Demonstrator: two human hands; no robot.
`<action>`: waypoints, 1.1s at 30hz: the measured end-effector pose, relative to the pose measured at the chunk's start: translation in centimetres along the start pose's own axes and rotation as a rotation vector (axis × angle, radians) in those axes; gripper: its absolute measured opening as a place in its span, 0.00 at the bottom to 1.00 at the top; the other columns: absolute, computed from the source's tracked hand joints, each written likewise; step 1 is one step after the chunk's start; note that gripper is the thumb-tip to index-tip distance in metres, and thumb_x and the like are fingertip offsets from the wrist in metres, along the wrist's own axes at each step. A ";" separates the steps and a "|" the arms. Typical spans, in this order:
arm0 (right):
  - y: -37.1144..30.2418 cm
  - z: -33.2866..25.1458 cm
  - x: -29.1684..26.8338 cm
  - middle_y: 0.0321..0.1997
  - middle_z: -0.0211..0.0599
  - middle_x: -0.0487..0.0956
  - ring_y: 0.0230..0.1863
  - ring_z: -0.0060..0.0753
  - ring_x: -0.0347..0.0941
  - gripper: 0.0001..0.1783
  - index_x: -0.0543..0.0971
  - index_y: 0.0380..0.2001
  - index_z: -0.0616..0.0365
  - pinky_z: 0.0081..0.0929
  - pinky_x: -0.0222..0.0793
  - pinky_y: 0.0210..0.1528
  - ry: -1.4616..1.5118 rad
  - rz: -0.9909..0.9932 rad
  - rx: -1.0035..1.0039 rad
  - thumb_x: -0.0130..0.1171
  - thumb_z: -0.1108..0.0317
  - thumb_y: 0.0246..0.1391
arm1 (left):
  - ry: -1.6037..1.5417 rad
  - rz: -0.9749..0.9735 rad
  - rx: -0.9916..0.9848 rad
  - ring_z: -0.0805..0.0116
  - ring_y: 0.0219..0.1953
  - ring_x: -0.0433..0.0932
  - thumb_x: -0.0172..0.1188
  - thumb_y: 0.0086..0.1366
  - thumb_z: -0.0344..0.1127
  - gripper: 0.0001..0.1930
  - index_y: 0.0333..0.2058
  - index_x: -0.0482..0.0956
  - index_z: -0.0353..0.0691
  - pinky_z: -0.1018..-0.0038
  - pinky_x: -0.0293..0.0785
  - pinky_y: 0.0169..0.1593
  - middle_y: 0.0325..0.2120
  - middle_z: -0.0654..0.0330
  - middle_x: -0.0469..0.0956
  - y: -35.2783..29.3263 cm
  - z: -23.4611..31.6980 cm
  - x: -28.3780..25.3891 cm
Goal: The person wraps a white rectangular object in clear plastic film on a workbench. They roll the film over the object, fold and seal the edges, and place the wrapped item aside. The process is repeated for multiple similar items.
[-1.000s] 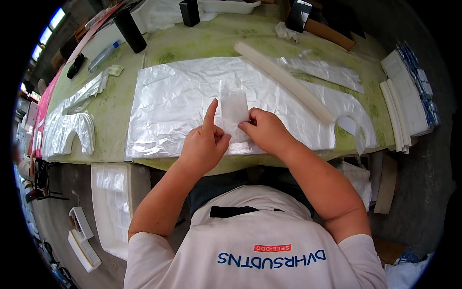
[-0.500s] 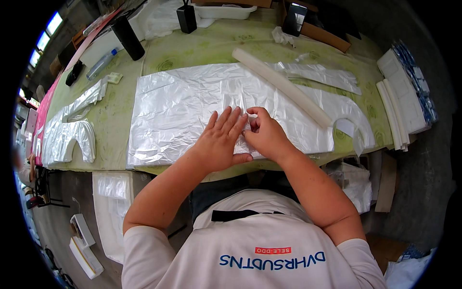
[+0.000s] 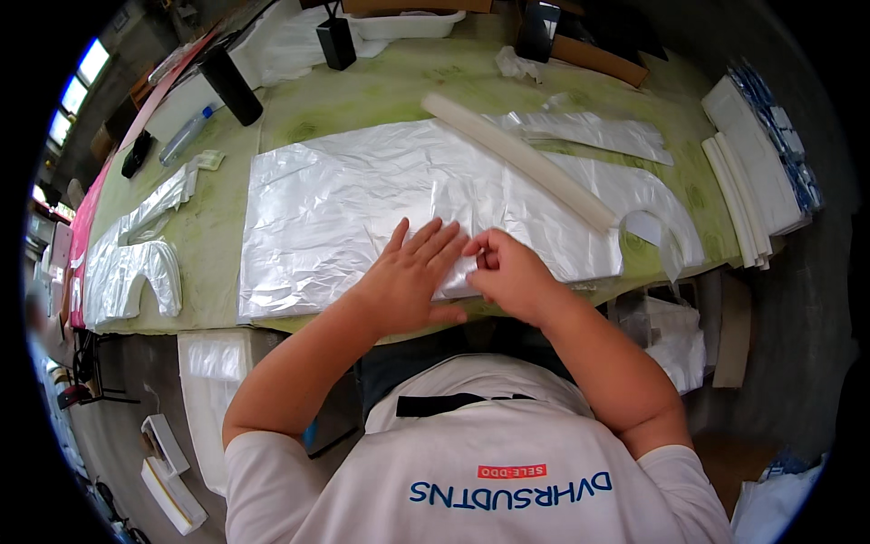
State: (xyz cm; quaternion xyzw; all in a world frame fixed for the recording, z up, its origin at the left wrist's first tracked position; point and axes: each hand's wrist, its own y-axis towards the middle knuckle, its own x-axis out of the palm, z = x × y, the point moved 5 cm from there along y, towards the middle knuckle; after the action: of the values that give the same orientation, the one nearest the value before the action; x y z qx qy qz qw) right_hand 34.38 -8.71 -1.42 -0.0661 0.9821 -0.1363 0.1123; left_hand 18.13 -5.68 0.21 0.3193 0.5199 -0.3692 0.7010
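A pile of thin, shiny, see-through plastic film (image 3: 317, 208) lies flat before me, with a curved cut-out at its right end. On its near part rests my left hand (image 3: 408, 279), open, palm down with fingers spread. Beside it, my right hand (image 3: 518, 281) is closed, its fingers curled and its thumb close to the index finger near the left fingertips. Whether a bit of film is caught in that pinch cannot be made out. A smaller folded film piece seems to lie just beyond my fingers. Slantwise over the pile lies a long whitish tube (image 3: 521, 163).
Another folded film piece (image 3: 136, 272) lies at the table's left. Beyond it are a plastic bottle (image 3: 186, 136), a black cylinder (image 3: 231, 86) and a black box (image 3: 336, 43). White boards and blue packets (image 3: 757, 154) stand at the right edge. A cardboard box (image 3: 598, 59) sits far right.
Both hands have shifted slightly nearer to me over the film. My left hand stays spread and my right stays curled. The whole view has moved a little.
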 end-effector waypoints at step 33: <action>1.6 -0.3 -3.9 0.39 0.47 0.84 0.42 0.51 0.81 0.13 0.81 0.39 0.61 0.40 0.75 0.45 -0.592 0.237 -0.027 0.59 0.62 0.56 | -0.427 0.365 -0.509 0.58 0.33 0.82 0.67 0.61 0.37 0.31 0.62 0.68 0.41 0.59 0.73 0.50 0.29 0.58 0.83 2.0 -1.7 0.5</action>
State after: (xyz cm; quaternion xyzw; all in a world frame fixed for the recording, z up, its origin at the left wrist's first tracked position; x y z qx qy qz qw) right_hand 37.86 -6.49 -0.77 0.0105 0.9093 -0.0838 0.4074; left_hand 19.09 -3.34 -0.61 0.1380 0.3715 -0.1554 0.9049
